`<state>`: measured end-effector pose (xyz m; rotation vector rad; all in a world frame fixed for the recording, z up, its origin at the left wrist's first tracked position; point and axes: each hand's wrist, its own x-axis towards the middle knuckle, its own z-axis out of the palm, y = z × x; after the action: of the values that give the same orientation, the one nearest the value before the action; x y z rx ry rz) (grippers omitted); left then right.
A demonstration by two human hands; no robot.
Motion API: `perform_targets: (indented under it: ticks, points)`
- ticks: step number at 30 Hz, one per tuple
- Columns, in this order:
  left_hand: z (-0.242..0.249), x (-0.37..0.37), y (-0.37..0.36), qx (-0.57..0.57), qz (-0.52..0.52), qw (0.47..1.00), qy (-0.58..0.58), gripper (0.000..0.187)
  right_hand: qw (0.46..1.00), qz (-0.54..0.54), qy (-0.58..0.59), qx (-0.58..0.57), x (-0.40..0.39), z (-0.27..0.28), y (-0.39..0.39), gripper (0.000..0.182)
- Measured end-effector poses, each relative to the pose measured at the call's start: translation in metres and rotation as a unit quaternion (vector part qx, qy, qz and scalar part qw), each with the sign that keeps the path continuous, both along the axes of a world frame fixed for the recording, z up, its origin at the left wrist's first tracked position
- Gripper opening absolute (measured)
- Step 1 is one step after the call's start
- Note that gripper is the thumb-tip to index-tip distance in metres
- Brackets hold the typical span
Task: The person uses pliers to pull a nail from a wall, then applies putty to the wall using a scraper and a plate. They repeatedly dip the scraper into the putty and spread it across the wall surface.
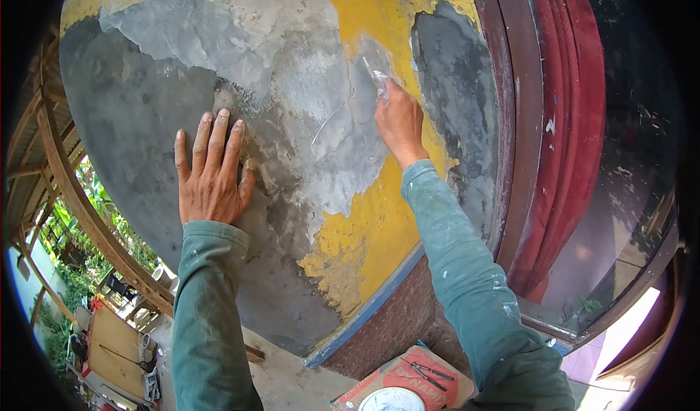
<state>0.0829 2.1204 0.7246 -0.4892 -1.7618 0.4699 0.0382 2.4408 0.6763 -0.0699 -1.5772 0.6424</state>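
A wall (321, 156) with patchy grey plaster and peeling yellow paint fills the middle of the view. My left hand (211, 174) lies on its dark grey part, fingers stretched upward and slightly apart, holding nothing. To the right, my right hand (401, 123) is wrapped around a whitish putty knife (378, 78), seen almost edge-on against a pale grey patch beside the yellow strip. Most of its handle is hidden in the fist. A thin curved scratch shows on the plaster between the hands.
Right of the wall stand a brown frame (525, 119), a red curtain (572, 127) and dark glass (634, 119). Below are a red printed sack (364, 390) and a white round container (391, 399). A wooden post (87, 207) and a cluttered cart (113, 349) stand left.
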Motion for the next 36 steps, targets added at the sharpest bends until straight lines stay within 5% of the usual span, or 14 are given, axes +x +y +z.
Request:
perform_targets:
  ticks: [8, 13, 19, 24, 36]
  points:
    - [0.000, -0.001, 0.001, 0.001, -0.007, 1.000, 0.002, 0.066, 0.992, -0.025, -0.002, 0.121, -0.004, -0.080, -0.076, 0.036]
    - [-0.001, 0.000, 0.000, 0.004, -0.022, 1.000, 0.005, 0.065, 0.966, 0.114, -0.071, 0.219, 0.057, -0.144, -0.087, 0.038]
    - [0.000, 0.000, 0.000, 0.001, -0.019, 1.000, 0.007, 0.064, 0.986, 0.094, 0.062, 0.126, 0.032, -0.016, 0.009, 0.037]
    - [-0.001, 0.000, 0.001, 0.001, -0.005, 1.000, 0.000, 0.062, 0.975, 0.051, 0.070, 0.207, -0.009, 0.054, 0.048, 0.033]
    - [-0.001, -0.002, 0.001, -0.003, 0.007, 1.000, 0.016, 0.060, 0.981, 0.111, 0.032, 0.155, -0.015, -0.047, 0.026, 0.039]
